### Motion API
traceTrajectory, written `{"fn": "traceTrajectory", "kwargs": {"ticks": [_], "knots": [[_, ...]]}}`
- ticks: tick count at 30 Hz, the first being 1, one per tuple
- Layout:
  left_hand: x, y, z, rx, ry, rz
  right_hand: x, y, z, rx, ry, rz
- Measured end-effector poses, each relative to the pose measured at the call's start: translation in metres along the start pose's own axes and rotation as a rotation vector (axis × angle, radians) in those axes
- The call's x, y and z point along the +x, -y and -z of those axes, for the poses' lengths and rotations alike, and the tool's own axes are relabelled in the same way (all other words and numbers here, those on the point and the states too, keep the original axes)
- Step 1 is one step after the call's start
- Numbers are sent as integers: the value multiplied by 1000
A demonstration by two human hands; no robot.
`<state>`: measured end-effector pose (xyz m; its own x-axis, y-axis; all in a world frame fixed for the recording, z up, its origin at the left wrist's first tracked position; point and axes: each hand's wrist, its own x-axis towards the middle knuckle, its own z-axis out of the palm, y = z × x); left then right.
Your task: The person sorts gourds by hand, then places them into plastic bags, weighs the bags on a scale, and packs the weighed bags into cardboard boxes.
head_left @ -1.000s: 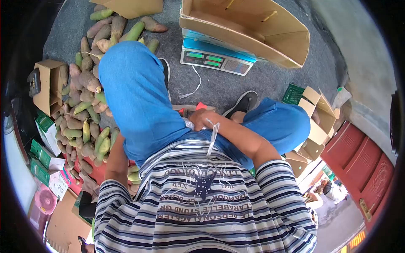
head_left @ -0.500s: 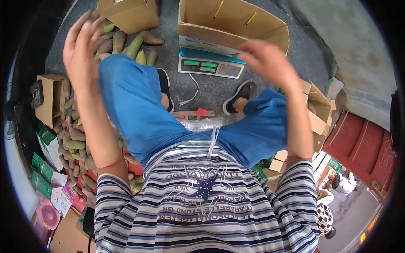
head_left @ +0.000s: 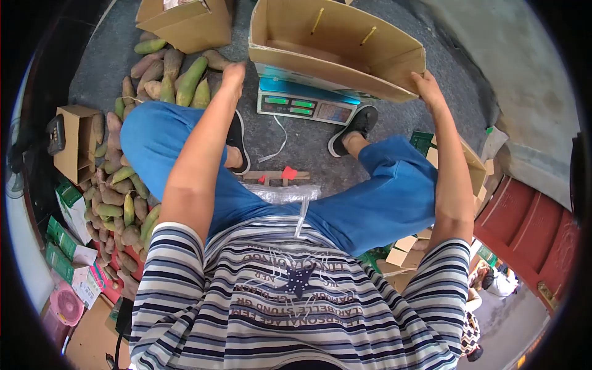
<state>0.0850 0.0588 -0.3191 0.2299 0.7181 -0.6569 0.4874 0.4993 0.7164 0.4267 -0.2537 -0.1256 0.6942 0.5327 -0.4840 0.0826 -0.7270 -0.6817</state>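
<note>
My right hand [head_left: 428,90] is closed on the near right corner of a cardboard box [head_left: 339,73]. Two yellow strips show on the box's inner far wall. The box is open at the top and rests over a digital scale [head_left: 306,110] with lit green displays. My left hand [head_left: 234,76] is closed in a fist, apart from the box's left end. Just beyond it lies a brown elongated root vegetable [head_left: 216,60]. The left fingertips are hidden, so I cannot make out what they hold, if anything.
Green and brown root vegetables [head_left: 192,81] lie heaped beyond my left knee, with a larger pile [head_left: 111,197] to the left. Another cardboard box [head_left: 185,28] stands at the top left. A white cable [head_left: 280,139] runs across the floor. People [head_left: 501,283] are at lower right.
My left hand has swung right from the far left toward the box. The right hand has moved right and down and taken hold of the box's corner. The box has shifted and turned slightly.
</note>
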Motion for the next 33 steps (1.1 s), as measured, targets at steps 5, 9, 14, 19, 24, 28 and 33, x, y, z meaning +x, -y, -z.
{"fn": "traceTrajectory", "kwargs": {"ticks": [5, 9, 14, 19, 24, 28, 33], "knots": [[26, 51, -13, -41, 72, 140, 6, 0, -2, -32, 0, 138], [30, 61, -19, -120, 175, 202, 6, 9, -8, -71, -16, 133], [71, 98, -29, -346, 376, 263, -3, 16, -9, -65, -15, 118], [76, 94, -43, -442, 386, 237, -1, 13, -6, -43, -14, 131], [82, 92, -44, -395, 371, 270, -1, 21, -5, -93, 0, 123], [80, 83, -45, -353, 351, 290, -4, 27, -8, -28, 1, 83], [66, 70, -41, -321, 268, 279, -4, 27, -10, -88, 7, 128]]}}
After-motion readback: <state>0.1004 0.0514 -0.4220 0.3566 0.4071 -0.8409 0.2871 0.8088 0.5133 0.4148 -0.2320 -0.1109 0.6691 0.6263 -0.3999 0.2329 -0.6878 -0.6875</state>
